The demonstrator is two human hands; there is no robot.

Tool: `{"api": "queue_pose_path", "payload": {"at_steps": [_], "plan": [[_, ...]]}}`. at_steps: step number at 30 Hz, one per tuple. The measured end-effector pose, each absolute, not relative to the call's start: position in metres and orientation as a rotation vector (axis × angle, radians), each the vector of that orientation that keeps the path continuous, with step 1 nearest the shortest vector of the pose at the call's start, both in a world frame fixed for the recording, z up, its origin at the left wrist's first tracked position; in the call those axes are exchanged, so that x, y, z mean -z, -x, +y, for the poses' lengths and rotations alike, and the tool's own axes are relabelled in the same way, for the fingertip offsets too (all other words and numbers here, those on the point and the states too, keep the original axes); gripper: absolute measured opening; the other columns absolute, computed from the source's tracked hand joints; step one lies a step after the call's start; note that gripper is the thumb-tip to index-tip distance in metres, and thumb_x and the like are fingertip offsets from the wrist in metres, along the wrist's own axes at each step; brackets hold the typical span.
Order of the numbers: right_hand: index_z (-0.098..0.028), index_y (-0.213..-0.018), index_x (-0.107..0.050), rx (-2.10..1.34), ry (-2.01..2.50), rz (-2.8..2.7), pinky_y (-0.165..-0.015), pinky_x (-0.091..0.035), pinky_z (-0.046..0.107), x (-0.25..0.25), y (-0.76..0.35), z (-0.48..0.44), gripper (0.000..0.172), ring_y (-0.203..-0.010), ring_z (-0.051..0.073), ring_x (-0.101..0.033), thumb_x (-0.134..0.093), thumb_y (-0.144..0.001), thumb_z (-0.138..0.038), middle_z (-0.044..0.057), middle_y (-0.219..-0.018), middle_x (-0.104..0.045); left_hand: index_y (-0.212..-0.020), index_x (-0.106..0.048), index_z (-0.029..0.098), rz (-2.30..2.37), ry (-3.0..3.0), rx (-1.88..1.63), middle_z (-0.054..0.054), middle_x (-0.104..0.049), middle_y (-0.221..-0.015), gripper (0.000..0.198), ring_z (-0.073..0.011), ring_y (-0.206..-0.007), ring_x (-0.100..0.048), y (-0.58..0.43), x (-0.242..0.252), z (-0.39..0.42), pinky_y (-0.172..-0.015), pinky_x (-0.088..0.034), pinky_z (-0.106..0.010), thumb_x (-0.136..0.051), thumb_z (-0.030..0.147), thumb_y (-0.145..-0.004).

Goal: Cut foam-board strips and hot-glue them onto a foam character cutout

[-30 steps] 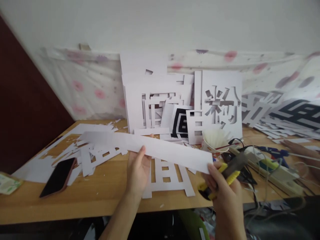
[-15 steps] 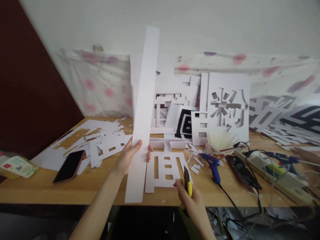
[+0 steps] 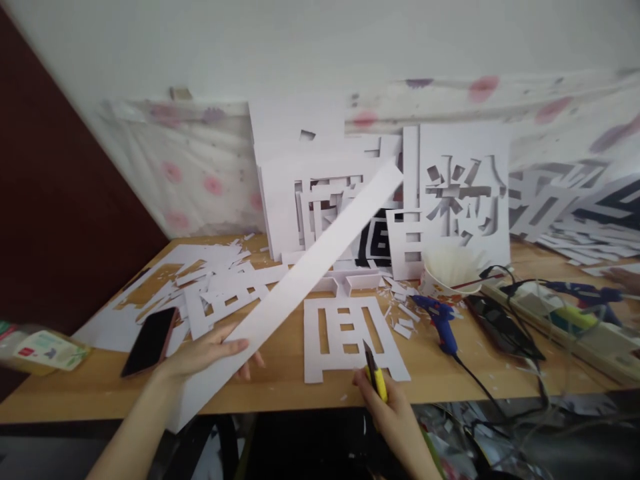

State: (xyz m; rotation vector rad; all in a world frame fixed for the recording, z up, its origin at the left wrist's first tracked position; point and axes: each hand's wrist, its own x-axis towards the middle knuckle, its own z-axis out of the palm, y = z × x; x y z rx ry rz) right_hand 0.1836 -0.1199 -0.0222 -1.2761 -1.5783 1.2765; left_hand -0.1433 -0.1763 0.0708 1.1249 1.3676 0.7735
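My left hand (image 3: pixel 220 353) grips a long white foam-board strip (image 3: pixel 305 273) near its lower end. The strip slants up to the right, its far end in front of the propped boards. In my right hand (image 3: pixel 383 397) is a yellow utility knife (image 3: pixel 375 377), its dark blade out and pointing up and away from me. Just beyond the blade a white cut-out board (image 3: pixel 313 333) with rectangular openings lies flat at the table's front. Behind it stands a low piece of folded white strips (image 3: pixel 363 281).
White scraps (image 3: pixel 220 267) and a phone (image 3: pixel 150 341) lie to the left, beside a bottle (image 3: pixel 47 350). Cut-out boards (image 3: pixel 465 147) lean at the back. On the right are a blue glue gun (image 3: pixel 443 327), a cup of glue sticks (image 3: pixel 450 277), a power strip (image 3: pixel 565 333) and another person's hand (image 3: pixel 623 277).
The white strip has swung from nearly upright to a rightward slant, as my left hand moved down and left. My right hand still holds the knife, close to the cut-out board.
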Motion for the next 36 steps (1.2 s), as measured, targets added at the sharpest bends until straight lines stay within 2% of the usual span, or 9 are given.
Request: {"api": "queue_pose_path", "payload": {"at_steps": [5, 10, 13, 15, 17, 19, 22, 26, 36], "plan": [[-0.019, -0.066, -0.058, -1.217, 1.252, -1.668, -0.062, -0.043, 0.027, 0.023, -0.183, -0.117, 0.051, -0.064, 0.018, -0.053, -0.056, -0.082, -0.068, 0.002, -0.064, -0.058, -0.102, -0.059, 0.019, 1.374, -1.098, -0.426, -0.009, -0.075, -0.099, 0.052, -0.0224, -0.074, -0.071, 0.165, -0.05, -0.195, -0.064, -0.051, -0.028, -0.063, 0.066, -0.079], [-0.018, -0.073, -0.063, -1.135, 1.284, -1.772, -0.067, -0.047, 0.029, 0.03, -0.187, -0.118, 0.045, -0.07, 0.021, -0.061, -0.048, -0.089, -0.058, 0.005, -0.071, -0.065, -0.111, -0.053, 0.022, 1.378, -1.062, -0.244, -0.008, -0.076, -0.098, 0.059, -0.0239, -0.077, -0.071, 0.183, -0.035, -0.198, -0.065, -0.052, -0.029, -0.06, 0.07, -0.079], [-0.019, -0.094, -0.069, -0.937, 1.364, -1.967, -0.077, -0.049, 0.032, 0.032, -0.191, -0.117, 0.028, -0.086, 0.025, -0.066, -0.046, -0.091, -0.034, 0.008, -0.091, -0.073, -0.107, -0.054, 0.02, 1.442, -1.076, -0.197, -0.011, -0.076, -0.096, 0.062, -0.0258, -0.079, -0.072, 0.189, -0.032, -0.191, -0.069, -0.054, -0.033, -0.059, 0.074, -0.076], [-0.02, -0.116, -0.067, -0.724, 1.485, -2.191, -0.082, -0.048, 0.035, 0.027, -0.194, -0.112, 0.036, -0.093, 0.027, -0.067, -0.047, -0.087, -0.019, 0.009, -0.102, -0.074, -0.101, -0.055, 0.02, 1.495, -1.096, -0.197, -0.012, -0.075, -0.096, 0.062, -0.0263, -0.079, -0.072, 0.192, -0.03, -0.183, -0.072, -0.055, -0.035, -0.059, 0.075, -0.073], [-0.02, -0.129, -0.061, -0.507, 1.591, -2.43, -0.08, -0.047, 0.035, 0.018, -0.195, -0.106, 0.045, -0.091, 0.029, -0.069, -0.051, -0.085, -0.014, 0.01, -0.101, -0.075, -0.097, -0.055, 0.02, 1.518, -1.093, -0.201, -0.012, -0.075, -0.097, 0.062, -0.0265, -0.079, -0.071, 0.194, -0.03, -0.173, -0.073, -0.055, -0.035, -0.06, 0.075, -0.07], [-0.019, -0.126, -0.063, -0.329, 1.601, -2.629, -0.074, -0.046, 0.032, 0.011, -0.197, -0.097, 0.042, -0.085, 0.028, -0.07, -0.054, -0.085, -0.012, 0.01, -0.092, -0.076, -0.094, -0.055, 0.021, 1.557, -1.134, -0.194, -0.01, -0.074, -0.093, 0.057, -0.0261, -0.08, -0.07, 0.195, -0.031, -0.164, -0.073, -0.054, -0.034, -0.06, 0.073, -0.071], [-0.02, -0.109, -0.069, -0.111, 1.52, -2.813, -0.066, -0.043, 0.028, 0.008, -0.199, -0.084, 0.037, -0.079, 0.025, -0.071, -0.051, -0.082, -0.001, 0.007, -0.083, -0.075, -0.074, -0.054, 0.021, 1.784, -1.388, -0.145, -0.004, -0.067, -0.077, 0.044, -0.0238, -0.074, -0.063, 0.199, -0.032, -0.153, -0.066, -0.046, -0.03, -0.06, 0.064, -0.071], [-0.019, -0.12, -0.063, 0.09, 1.367, -2.855, -0.066, -0.042, 0.029, 0.02, -0.203, -0.069, 0.048, -0.071, 0.022, -0.071, -0.049, -0.08, 0.004, 0.006, -0.08, -0.075, -0.063, -0.05, 0.021, 1.985, -1.584, -0.101, 0.001, -0.054, -0.065, 0.04, -0.0203, -0.068, -0.053, 0.208, -0.026, -0.151, -0.061, -0.036, -0.027, -0.059, 0.058, -0.071], [-0.023, -0.125, -0.063, -0.062, 1.244, -2.969, -0.075, -0.041, 0.031, 0.017, -0.189, -0.054, 0.056, -0.079, 0.021, -0.069, -0.042, -0.081, 0.004, 0.006, -0.091, -0.075, -0.065, -0.049, 0.02, 1.992, -1.6, -0.16, 0.001, -0.049, -0.067, 0.037, -0.0182, -0.068, -0.047, 0.207, -0.022, -0.151, -0.062, -0.031, -0.026, -0.055, 0.055, -0.077]]}}
